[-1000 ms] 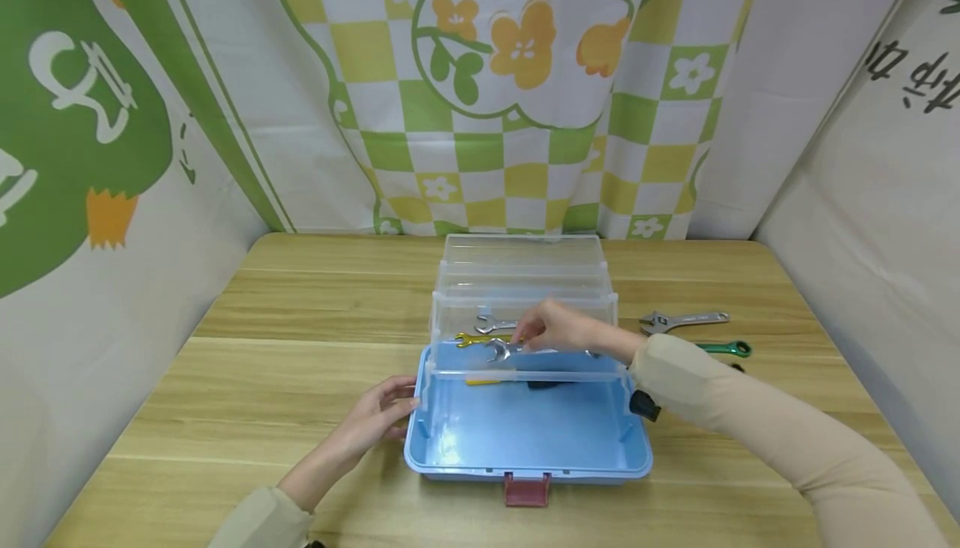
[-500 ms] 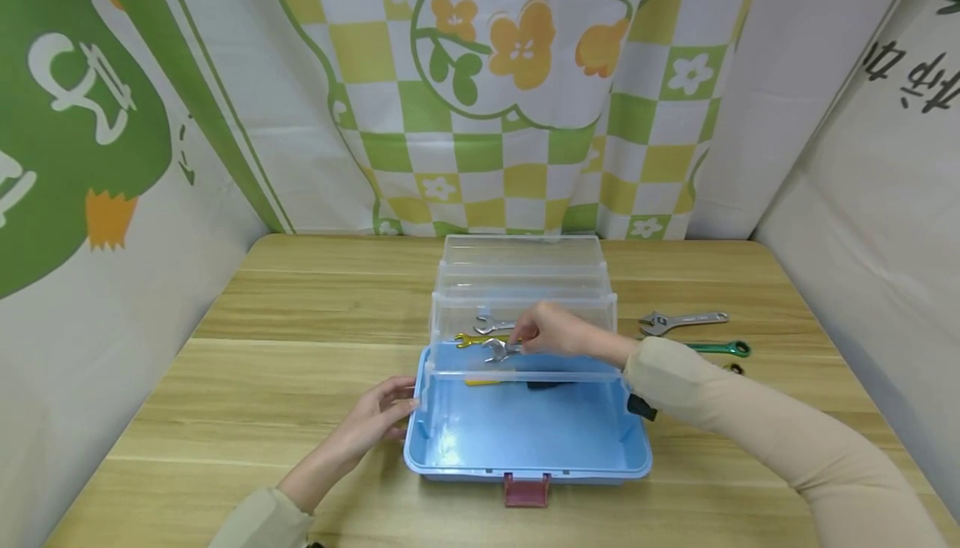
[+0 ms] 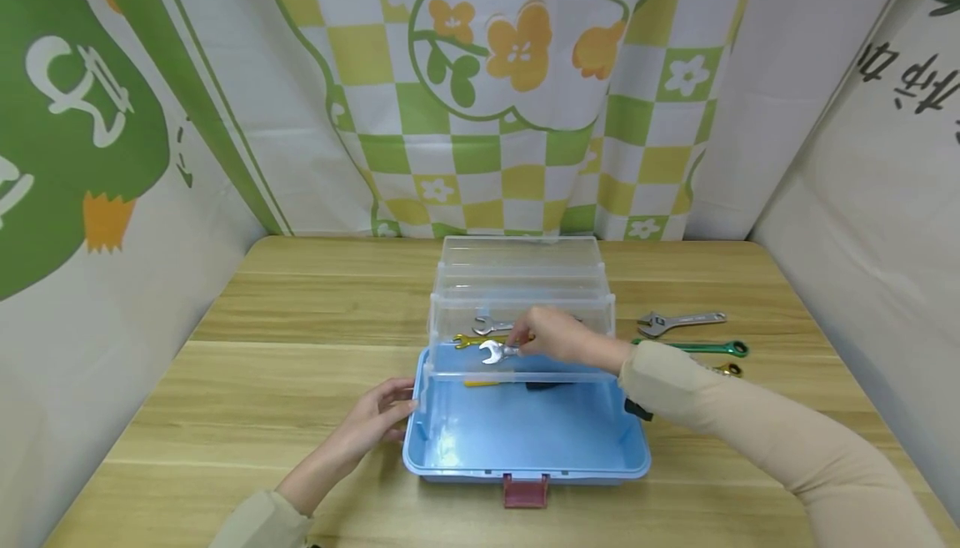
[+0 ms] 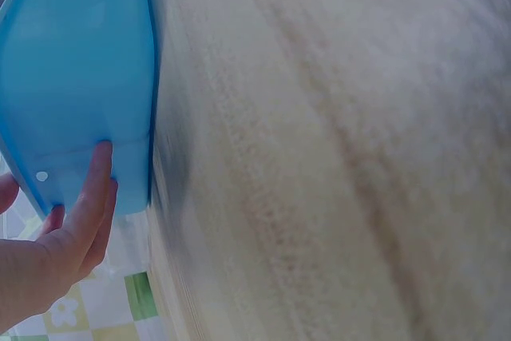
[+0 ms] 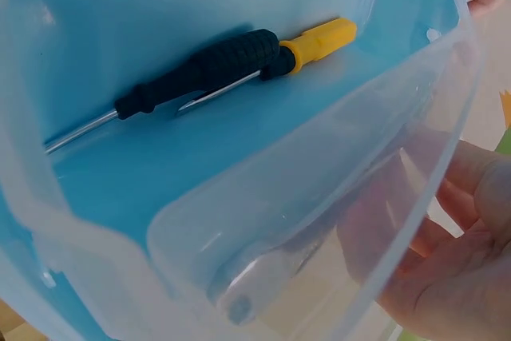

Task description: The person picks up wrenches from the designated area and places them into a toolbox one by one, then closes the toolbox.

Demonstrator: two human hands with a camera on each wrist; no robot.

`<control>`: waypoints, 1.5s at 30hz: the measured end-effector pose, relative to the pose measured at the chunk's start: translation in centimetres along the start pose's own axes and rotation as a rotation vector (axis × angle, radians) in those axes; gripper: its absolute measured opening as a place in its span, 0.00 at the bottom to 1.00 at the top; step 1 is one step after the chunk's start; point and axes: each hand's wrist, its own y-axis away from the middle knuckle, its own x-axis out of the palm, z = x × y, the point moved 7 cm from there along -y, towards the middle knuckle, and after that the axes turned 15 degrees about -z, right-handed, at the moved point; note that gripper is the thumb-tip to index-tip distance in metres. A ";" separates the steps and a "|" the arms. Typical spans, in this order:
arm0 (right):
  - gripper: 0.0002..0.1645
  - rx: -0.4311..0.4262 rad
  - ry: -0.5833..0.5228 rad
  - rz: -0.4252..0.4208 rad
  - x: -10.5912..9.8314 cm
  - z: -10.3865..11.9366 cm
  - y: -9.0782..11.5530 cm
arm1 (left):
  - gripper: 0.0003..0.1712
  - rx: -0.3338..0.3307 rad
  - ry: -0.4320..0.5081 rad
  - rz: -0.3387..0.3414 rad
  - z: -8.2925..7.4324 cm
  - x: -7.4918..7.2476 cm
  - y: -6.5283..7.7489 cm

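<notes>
A light blue toolbox stands open, its translucent trays raised toward the back. My right hand pinches a silver wrench inside the front tray, its open end pointing left. Through the clear plastic in the right wrist view, the wrench's other end shows low in the tray. A gold wrench and another silver wrench lie just behind, partly hidden by the hand. My left hand rests against the toolbox's left side, with extended fingers touching the outer wall.
Inside the toolbox base lie a black-handled screwdriver and a yellow-handled tool. On the table to the right are an adjustable wrench, a green wrench and a gold-ended wrench. A red latch hangs at the front.
My right hand has shifted slightly left and down with the silver wrench. More of the green and gold-ended wrenches shows beside the sleeve. The left hand stays at the toolbox.
</notes>
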 end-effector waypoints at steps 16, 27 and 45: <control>0.08 -0.009 -0.007 -0.017 -0.2 -0.3 0.2 | 0.30 0.005 0.003 -0.004 0.0 0.0 0.0; 0.12 -0.028 -0.164 -0.035 -2.2 -0.3 0.9 | 0.30 0.009 -0.007 -0.002 0.0 0.0 0.0; 0.14 -0.042 -0.212 -0.151 -6.1 -1.0 4.4 | 0.31 0.004 0.001 0.003 0.1 0.0 -0.1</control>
